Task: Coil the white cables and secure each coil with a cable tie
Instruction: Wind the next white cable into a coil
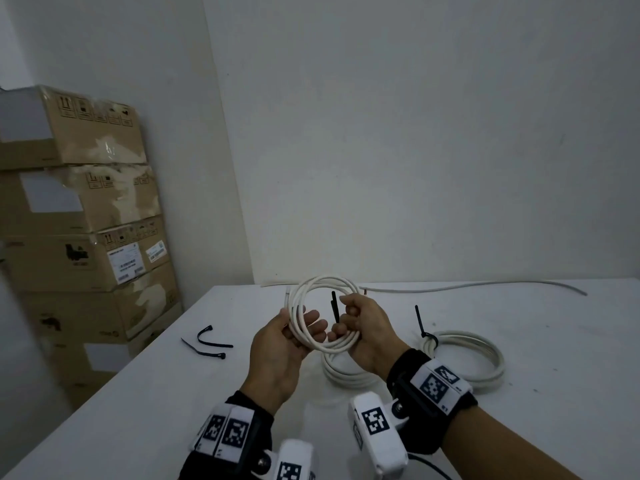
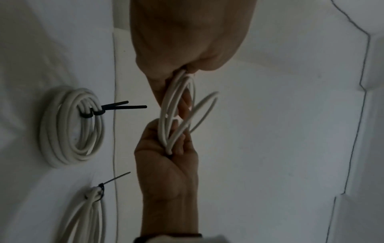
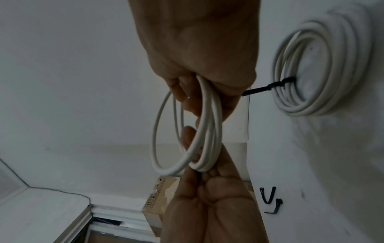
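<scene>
Above the white table [image 1: 173, 393] I hold a small white cable coil [image 1: 323, 344] upright between both hands. My left hand [image 1: 304, 327] grips its left side, fingers curled through the loops. My right hand [image 1: 346, 317] grips the right side of the coil [image 2: 176, 111]. A black cable tie [image 1: 334, 304] stands up from the right hand's fingers inside the ring. In the right wrist view the loops of the coil [image 3: 187, 131] fan apart slightly between the two hands.
Two tied coils lie on the table: one [image 1: 346, 374] just below my hands, one [image 1: 464, 358] to the right with its tie [image 1: 423, 327] sticking up. Two loose black ties [image 1: 207, 342] lie left. A loose white cable [image 1: 467, 288] runs along the back edge. Cardboard boxes [image 1: 79, 220] are stacked at left.
</scene>
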The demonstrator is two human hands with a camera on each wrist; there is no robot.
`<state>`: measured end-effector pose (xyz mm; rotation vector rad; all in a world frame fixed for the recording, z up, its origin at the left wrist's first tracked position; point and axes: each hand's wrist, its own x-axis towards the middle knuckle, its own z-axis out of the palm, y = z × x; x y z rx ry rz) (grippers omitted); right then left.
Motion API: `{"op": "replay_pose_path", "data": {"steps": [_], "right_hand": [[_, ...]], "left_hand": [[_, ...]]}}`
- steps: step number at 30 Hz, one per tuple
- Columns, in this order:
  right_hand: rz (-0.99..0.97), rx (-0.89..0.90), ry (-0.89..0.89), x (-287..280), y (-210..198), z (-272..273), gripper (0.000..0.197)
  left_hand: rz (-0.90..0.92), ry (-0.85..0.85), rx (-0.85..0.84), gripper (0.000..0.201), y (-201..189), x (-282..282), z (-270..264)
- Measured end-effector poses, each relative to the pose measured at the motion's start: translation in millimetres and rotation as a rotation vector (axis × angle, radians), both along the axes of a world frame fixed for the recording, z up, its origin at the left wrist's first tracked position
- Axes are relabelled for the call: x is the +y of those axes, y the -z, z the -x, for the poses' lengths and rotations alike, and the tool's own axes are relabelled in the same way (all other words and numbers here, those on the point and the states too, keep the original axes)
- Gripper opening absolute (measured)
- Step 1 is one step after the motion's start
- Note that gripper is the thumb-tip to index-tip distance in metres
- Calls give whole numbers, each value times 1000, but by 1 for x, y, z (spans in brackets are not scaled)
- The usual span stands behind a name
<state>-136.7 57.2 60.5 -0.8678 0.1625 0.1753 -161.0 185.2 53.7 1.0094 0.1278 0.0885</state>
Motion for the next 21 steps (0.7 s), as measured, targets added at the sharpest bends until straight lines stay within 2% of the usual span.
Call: {"op": "replay_pose_path", "data": {"steps": [3,7,10,13,16,19,21], "right_hand": [[31,-14,15,-3,-1,1,34],[101,-45,19,-1,-2,6,32],[131,-64,56,1,-4,9,31],[247,-77,146,7,-4,12,25],[326,-84,198,14,-1,14,20],[348,-88,215,15,1,15,21],[325,-73,227,15,1,16,20]], "left_hand": [[23,47,-26,34,-2,-1,6],[154,157,94,32,-8,-1,6],[210,222,121,33,-10,2,3],[97,180,81,33,-7,-2,1],[-115,96,-11,50,-6,-8,2],[-267,58,-77,41,-5,-11,4],[-341,28,-137,47,-4,-13,8]]}}
